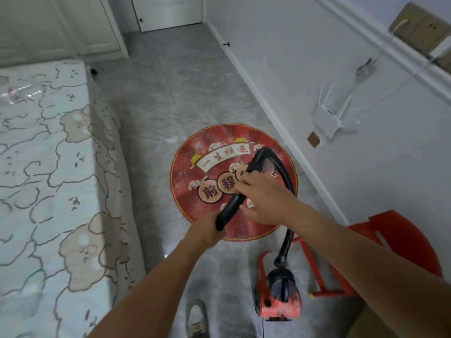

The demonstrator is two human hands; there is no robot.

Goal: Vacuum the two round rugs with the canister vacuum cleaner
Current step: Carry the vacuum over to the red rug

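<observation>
Free: grey floor (170,93), a lane ahead of you between the bed (48,167) on your left and the wall (366,179) on your right. Obstacles at your right: canister vacuum (278,298), red chair (400,240) beside it, hose (286,242) arching over the round rug (188,172).

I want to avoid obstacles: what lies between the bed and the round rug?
Only bare grey floor tile separates the bed and the round rug, in the head view.

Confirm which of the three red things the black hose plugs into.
The vacuum cleaner by the shoe; the hose enters its dark top. The round rug only lies under the hose; the chair stands beside.
</observation>
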